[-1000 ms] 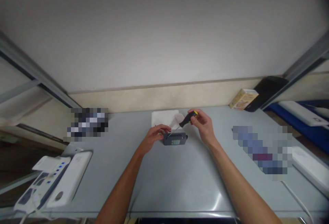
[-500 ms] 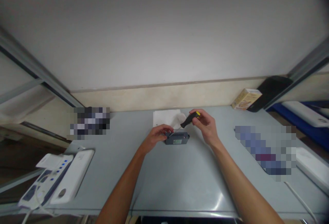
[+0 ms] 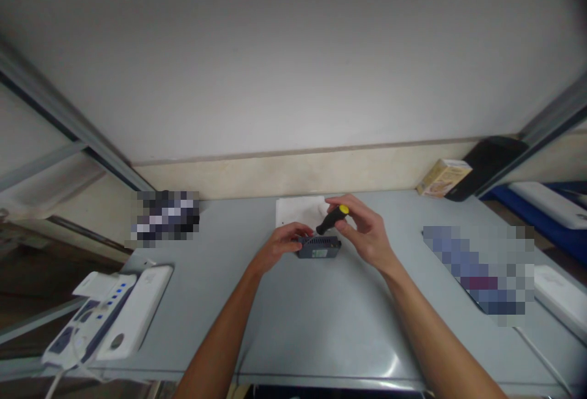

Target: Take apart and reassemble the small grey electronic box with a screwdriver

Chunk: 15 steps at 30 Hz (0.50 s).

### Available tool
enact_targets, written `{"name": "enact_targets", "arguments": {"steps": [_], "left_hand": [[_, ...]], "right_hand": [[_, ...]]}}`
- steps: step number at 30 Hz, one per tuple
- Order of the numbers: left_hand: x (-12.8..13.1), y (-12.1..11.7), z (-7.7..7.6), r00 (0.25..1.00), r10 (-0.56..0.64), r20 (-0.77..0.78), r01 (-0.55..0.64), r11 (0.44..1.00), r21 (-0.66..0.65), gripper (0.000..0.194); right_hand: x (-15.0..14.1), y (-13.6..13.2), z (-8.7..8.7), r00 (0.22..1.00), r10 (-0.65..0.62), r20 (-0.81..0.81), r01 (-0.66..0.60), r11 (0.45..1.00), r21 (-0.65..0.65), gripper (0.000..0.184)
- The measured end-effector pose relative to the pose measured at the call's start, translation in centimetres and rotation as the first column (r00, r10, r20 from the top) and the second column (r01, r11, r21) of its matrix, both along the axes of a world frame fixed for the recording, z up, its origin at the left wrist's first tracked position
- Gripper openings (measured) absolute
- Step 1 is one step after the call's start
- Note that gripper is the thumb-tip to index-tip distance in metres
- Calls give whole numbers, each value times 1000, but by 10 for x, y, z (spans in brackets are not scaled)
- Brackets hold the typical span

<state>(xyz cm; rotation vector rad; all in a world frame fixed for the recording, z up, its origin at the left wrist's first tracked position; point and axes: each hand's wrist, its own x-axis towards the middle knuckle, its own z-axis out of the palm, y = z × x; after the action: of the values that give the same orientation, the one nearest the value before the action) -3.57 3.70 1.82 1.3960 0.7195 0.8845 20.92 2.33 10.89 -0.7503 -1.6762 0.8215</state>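
A small dark grey box with vent slots and a green label (image 3: 320,247) lies on the grey table (image 3: 312,319). My left hand (image 3: 280,243) grips its left end, fingers curled round it. My right hand (image 3: 364,231) is closed on a screwdriver with a black handle and yellow cap (image 3: 331,220). The screwdriver tilts down and left, its tip at the box's top edge. A white sheet of paper (image 3: 296,211) lies just behind the box.
A white power strip and a white flat device (image 3: 107,316) sit at the left table edge. At the back right stand a yellow carton (image 3: 444,177) and a black object (image 3: 486,164). A white device with a cable (image 3: 557,301) lies far right.
My right hand has shifted left and slightly down, bringing the screwdriver more upright over the box. The left hand keeps its hold on the box.
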Motion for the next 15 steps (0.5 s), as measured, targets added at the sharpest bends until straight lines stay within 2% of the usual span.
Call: {"name": "enact_targets", "arguments": {"steps": [5,9,11,13,15], "left_hand": [[1,3,-7,996,-9,88,13,999,-42,41],[3,1,-3,995,14,94,-10,999,-49,41],[3,0,0,997,18,78,-14,999,-46,41],[3,0,2,999,13,51,-11,999,-45,40],[3,0,2,1000,16,22,-15,999,-44,38]], "right_hand": [[-19,-10,29,977,147,152,-162,982,96,36],[-30,-14,40,952,235,194,-258,961,103,33],[-32,-14,39,958,215,192,-236,968,91,25],[-33,-12,35,973,143,183,-159,984,77,20],[-32,-10,27,984,45,170,-54,997,48,25]]}}
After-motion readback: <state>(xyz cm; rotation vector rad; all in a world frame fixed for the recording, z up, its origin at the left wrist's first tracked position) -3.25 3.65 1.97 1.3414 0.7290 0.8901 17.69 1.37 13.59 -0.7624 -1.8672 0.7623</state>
